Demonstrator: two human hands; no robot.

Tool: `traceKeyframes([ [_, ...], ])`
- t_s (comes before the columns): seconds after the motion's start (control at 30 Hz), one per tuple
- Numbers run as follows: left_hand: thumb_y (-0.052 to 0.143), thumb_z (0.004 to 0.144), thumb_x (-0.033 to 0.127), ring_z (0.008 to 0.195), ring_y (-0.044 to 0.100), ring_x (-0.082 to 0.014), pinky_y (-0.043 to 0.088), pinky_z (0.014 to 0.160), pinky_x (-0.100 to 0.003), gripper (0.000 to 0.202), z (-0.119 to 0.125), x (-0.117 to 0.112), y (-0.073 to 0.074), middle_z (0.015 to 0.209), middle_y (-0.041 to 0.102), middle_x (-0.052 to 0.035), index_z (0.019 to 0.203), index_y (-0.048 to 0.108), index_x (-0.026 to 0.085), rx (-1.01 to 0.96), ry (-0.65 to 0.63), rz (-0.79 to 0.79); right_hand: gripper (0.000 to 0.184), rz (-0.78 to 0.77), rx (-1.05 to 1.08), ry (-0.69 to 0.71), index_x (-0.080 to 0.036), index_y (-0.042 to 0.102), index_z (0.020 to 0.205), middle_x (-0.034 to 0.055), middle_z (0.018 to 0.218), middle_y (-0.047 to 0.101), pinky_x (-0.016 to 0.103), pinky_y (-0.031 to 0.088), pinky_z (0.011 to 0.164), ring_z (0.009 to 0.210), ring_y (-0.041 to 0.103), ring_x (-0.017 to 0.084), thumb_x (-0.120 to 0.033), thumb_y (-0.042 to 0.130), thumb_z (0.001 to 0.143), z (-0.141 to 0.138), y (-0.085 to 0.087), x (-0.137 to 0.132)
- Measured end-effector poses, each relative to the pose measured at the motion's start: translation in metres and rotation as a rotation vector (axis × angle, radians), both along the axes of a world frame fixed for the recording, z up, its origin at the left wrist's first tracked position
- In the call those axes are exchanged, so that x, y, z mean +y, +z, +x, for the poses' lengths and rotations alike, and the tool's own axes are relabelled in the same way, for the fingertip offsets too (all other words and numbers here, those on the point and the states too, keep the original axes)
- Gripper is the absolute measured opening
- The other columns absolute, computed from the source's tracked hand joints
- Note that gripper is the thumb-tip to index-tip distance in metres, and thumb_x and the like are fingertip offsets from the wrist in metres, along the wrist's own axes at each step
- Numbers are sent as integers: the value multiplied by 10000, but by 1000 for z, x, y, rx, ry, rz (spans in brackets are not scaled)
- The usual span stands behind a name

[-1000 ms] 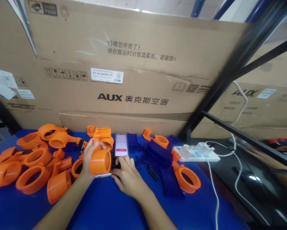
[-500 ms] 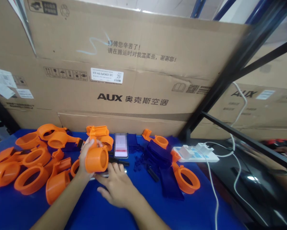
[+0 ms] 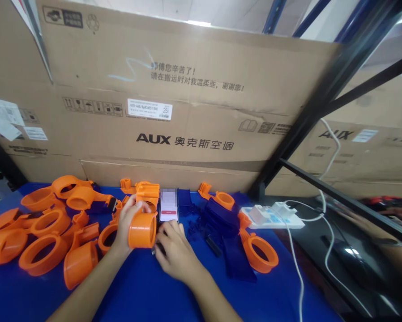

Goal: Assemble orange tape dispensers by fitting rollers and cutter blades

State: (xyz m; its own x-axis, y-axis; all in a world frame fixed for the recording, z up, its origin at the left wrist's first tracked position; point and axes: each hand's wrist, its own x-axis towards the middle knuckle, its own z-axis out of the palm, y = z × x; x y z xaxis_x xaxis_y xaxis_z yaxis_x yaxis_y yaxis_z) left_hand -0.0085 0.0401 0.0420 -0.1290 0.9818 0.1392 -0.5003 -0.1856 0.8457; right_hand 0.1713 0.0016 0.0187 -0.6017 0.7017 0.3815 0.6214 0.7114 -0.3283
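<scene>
Background: Big brown cardboard boxes (image 3: 187, 112) with black print stand like a wall behind your work spot.
Table: You work on a blue table (image 3: 147, 290) that runs right up to the boxes.
Left arm: Your left arm (image 3: 87, 290) comes in from the bottom left and points up toward the middle of the table.
Left hand: Your left hand (image 3: 129, 221) is wrapped tight around an orange cup part (image 3: 142, 230), with the fingers over its top and far side.
Orange cup part: You hold it just above the table, in the middle, with its round open mouth facing you.
Right arm: Your right arm (image 3: 211, 299) comes in from the bottom middle and leans up and to the left.
Right hand: Your right hand (image 3: 174, 252) is palm down and low on the table, fingers curled, tips just beside the bottom of the cup part.
Small dark thing: A small dark thing (image 3: 159, 249) sits at your right fingertips. You cannot tell if you are pinching it.
Phone: A phone (image 3: 169, 205) with its screen lit sits just behind both hands.
Left side: Many orange rings (image 3: 46, 232) lie in a heap.
Right side: Dark blue parts (image 3: 221, 214) lie near the phone, with one more orange ring (image 3: 259, 252) in front of them.
Far right: A white power strip (image 3: 271, 217) and its cord (image 3: 297, 268) lie past the blue parts.
</scene>
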Motion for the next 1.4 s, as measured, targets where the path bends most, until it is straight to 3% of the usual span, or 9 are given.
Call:
traceKeyframes([
  [0.3, 760, 814, 390, 598, 558, -139, 479, 576, -249, 223, 1, 0, -1, 730, 646, -13, 795, 634, 208, -7, -20, -2, 104, -206, 130, -50, -224, 672, 921, 44, 1068, 571, 387, 360, 902, 1086, 485, 251, -131, 676, 876, 7, 6, 0],
  [0.43, 760, 820, 387, 600, 579, -141, 493, 580, -246, 220, 0, 0, -1, 724, 649, -16, 780, 637, 209, -6, -5, -3, 119, -209, 135, -73, -234, 691, 956, 47, 1098, 578, 398, 360, 936, 1103, 482, 253, -139, 683, 885, 10, 11, 0],
  [0.6, 775, 813, 398, 631, 598, -148, 519, 619, -250, 235, 2, -3, 4, 726, 656, -17, 850, 655, 198, -10, -17, -2, 144, -188, 4, -54, -246, 725, 1039, 75, 1249, 539, 415, 362, 913, 1161, 444, 287, -283, 732, 899, 14, 11, -1],
  [0.73, 795, 794, 387, 626, 578, -132, 506, 605, -232, 254, 5, -5, 7, 723, 639, -5, 856, 648, 189, -14, -28, -16, 78, -155, 7, -59, -239, 732, 982, 70, 1208, 569, 404, 368, 893, 1135, 462, 273, -246, 686, 919, 12, 9, 0],
  [0.9, 780, 817, 386, 639, 590, -137, 518, 629, -242, 243, 8, -8, 1, 762, 674, -22, 859, 636, 195, 11, -67, -5, 145, -78, 354, -256, -204, 677, 869, 54, 957, 661, 353, 404, 816, 954, 556, 234, -230, 572, 966, 17, 13, 7],
  [1.0, 761, 843, 398, 617, 603, -140, 521, 622, -253, 247, 15, -12, -5, 790, 702, -30, 923, 622, 209, 19, -130, -22, 246, -103, 732, -411, -196, 646, 868, 36, 837, 675, 304, 438, 715, 787, 591, 196, -339, 515, 1019, 24, 16, 12],
  [1.07, 744, 865, 402, 604, 611, -133, 505, 598, -238, 248, 20, -15, -9, 806, 709, -30, 962, 616, 214, 50, -186, -36, 284, -156, 900, -431, -189, 660, 905, 31, 814, 680, 283, 449, 661, 712, 591, 176, -416, 531, 1018, 27, 16, 15],
  [1.23, 730, 871, 416, 560, 625, -121, 487, 525, -221, 346, 30, -21, -13, 898, 717, -31, 1138, 614, 228, 137, -295, -79, 306, -234, 996, -355, -179, 724, 1032, 37, 817, 698, 275, 485, 648, 706, 606, 173, -463, 632, 964, 27, 15, 17],
  [1.4, 736, 853, 450, 547, 647, -120, 458, 475, -202, 413, 31, -20, -16, 939, 718, -34, 1177, 596, 236, 168, -274, -91, 322, -225, 1036, -364, -174, 732, 1012, 49, 841, 714, 284, 514, 684, 743, 630, 185, -479, 646, 956, 27, 17, 17],
])
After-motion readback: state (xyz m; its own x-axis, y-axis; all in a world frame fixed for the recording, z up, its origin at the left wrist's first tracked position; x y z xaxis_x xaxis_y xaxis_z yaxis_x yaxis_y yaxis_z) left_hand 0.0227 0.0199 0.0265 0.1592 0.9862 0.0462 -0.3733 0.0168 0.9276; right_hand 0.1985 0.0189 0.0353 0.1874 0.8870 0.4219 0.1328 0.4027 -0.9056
